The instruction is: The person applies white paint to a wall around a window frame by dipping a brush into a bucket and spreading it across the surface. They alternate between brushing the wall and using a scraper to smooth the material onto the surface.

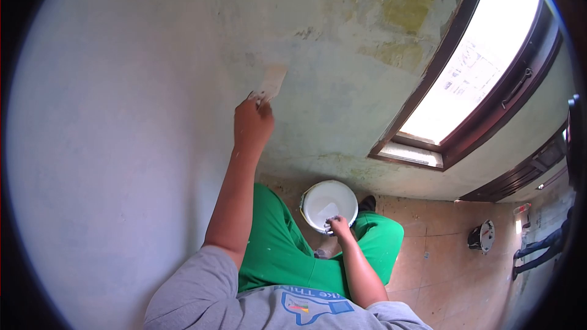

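Putty knife point(273, 79) at 11 o'clock of the view, against mottled wall point(324, 116), gripped near the blade's base in closed left hand point(254, 121). Blade pale, thin, flat, straight-edged; probably light and slightly springy, best held low on the handle, fingers braced behind the blade. Smears about the fingers, perhaps slippery when wet. Right hand point(339, 227) at 5 o'clock, fingers curled round the base of second blade point(331, 210), just inside white bucket point(350, 200); handle hidden by the fingers. Bucket round, smooth, likely stiff plastic, between knees in green trousers point(269, 253); weight uncertain with contents hard to make out, surest hold by rim or underside. Wall matte, chalky grey-green, with rough yellow-green patches at 1 o'clock. Dark-framed window point(449, 61) at 2 o'clock, glossy and hard-edged. Tan floor tiles point(406, 263), dark bucket point(482, 236) and another person's legs point(541, 247) toward 4 o'clock.
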`<act>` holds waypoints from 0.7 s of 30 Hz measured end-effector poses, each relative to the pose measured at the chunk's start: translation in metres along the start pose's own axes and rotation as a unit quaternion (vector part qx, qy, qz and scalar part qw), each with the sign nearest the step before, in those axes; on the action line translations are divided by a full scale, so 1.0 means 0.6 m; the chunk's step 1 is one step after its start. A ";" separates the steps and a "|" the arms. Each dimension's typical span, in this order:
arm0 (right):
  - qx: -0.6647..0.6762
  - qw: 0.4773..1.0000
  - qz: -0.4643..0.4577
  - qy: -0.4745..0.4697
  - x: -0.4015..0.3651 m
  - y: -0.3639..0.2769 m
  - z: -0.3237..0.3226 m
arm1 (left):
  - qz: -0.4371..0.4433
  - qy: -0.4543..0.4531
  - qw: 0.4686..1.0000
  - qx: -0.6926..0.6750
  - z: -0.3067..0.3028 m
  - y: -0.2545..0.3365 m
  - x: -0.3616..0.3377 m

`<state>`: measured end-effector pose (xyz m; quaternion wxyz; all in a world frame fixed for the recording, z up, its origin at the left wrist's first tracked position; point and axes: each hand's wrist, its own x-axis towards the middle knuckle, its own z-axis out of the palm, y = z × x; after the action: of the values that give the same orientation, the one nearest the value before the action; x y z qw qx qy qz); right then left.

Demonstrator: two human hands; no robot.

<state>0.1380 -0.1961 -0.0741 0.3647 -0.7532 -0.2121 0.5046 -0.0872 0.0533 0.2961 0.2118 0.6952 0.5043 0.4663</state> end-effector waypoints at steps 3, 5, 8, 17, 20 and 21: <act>-0.002 1.000 0.001 0.009 -0.002 -0.008 -0.002 | 0.010 0.008 1.000 -0.012 -0.006 0.013 -0.004; -0.014 1.000 0.000 0.004 -0.011 -0.015 0.002 | 0.011 0.014 1.000 -0.013 0.001 0.002 0.000; -0.011 1.000 0.008 -0.008 -0.011 -0.002 0.007 | 0.000 0.004 1.000 0.018 0.020 -0.022 0.008; 0.012 1.000 0.007 0.001 -0.020 -0.020 0.004 | 0.077 0.145 0.982 -0.095 -0.008 -0.030 0.024; 0.018 1.000 0.009 -0.005 -0.024 -0.022 0.005 | 0.150 0.208 0.961 -0.105 0.016 -0.054 0.065; 0.025 1.000 0.001 -0.007 -0.021 -0.021 0.004 | 0.136 0.180 0.971 -0.083 0.028 -0.076 0.074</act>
<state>0.1314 -0.1959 -0.0577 0.3815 -0.7406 -0.2015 0.5151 -0.0934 0.1145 0.2724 0.1089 0.6418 0.3942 0.6487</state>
